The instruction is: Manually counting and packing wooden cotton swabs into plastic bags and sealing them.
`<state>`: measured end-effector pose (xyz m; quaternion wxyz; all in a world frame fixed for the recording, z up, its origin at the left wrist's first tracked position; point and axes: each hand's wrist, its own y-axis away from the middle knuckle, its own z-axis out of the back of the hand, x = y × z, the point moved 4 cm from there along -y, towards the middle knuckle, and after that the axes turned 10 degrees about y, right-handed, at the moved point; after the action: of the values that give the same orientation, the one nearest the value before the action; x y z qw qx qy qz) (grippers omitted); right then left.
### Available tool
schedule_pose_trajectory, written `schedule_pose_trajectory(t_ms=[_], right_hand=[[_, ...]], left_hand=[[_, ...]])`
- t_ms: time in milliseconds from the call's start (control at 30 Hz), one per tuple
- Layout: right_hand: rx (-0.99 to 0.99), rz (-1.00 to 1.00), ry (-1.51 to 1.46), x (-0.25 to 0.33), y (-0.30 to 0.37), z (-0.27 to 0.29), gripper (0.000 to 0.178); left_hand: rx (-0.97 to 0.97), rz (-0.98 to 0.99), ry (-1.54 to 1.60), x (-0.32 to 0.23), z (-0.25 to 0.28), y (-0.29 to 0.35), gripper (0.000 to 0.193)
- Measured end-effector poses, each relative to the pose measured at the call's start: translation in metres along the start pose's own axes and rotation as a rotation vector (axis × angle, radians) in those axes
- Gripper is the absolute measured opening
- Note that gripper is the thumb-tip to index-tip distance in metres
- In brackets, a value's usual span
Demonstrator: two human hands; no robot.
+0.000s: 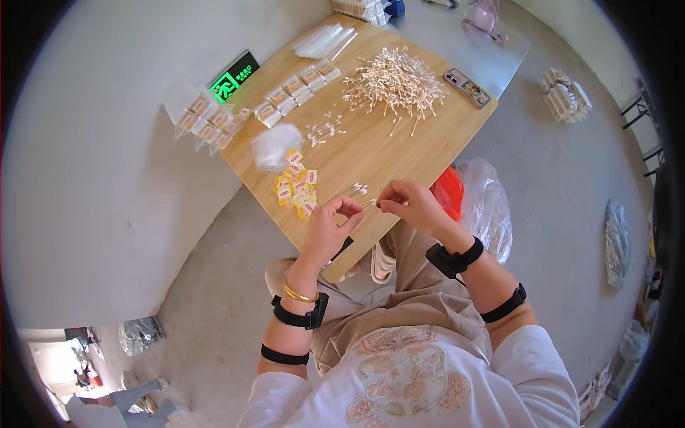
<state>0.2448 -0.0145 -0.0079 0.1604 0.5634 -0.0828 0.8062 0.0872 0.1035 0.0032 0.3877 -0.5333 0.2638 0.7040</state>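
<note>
Near the table's front edge, my left hand [331, 222] and my right hand [409, 202] face each other with their fingers pinched. Between the fingertips runs a cotton swab [368, 205], its ends at the two hands. Just beyond it, a few loose cotton swabs [356, 190] lie on the wooden table [399, 153]. Left of my left hand is a heap of small yellow and white cards [297, 187]. Behind the cards sits a stack of clear plastic bags [275, 148]. A small scattered group of swabs [327, 130] lies farther back.
A large swab pile [392, 82] and a phone [467, 88] occupy the table's far right. Packed boxes [297, 93] line its left edge, near bagged packs [205, 121] and a green exit sign [235, 77]. A red bag [448, 192] and clear plastic [485, 203] are right of the table.
</note>
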Motion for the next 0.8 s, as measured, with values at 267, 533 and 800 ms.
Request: schedule_pose_trajectory(t_ms=[267, 533, 800], right_hand=[[-0.062, -0.024, 0.030, 0.016, 0.025, 0.011, 0.010], [-0.010, -0.001, -0.193, 0.023, 0.038, 0.017, 0.013], [-0.027, 0.012, 0.091, 0.015, 0.041, 0.009, 0.013]], left_hand=[[0.113, 0.263, 0.423, 0.019, -0.014, 0.018, 0.014], [0.105, 0.213, 0.554, 0.010, -0.016, 0.028, 0.012], [0.131, 0.236, 0.326, 0.005, -0.022, 0.030, 0.017]])
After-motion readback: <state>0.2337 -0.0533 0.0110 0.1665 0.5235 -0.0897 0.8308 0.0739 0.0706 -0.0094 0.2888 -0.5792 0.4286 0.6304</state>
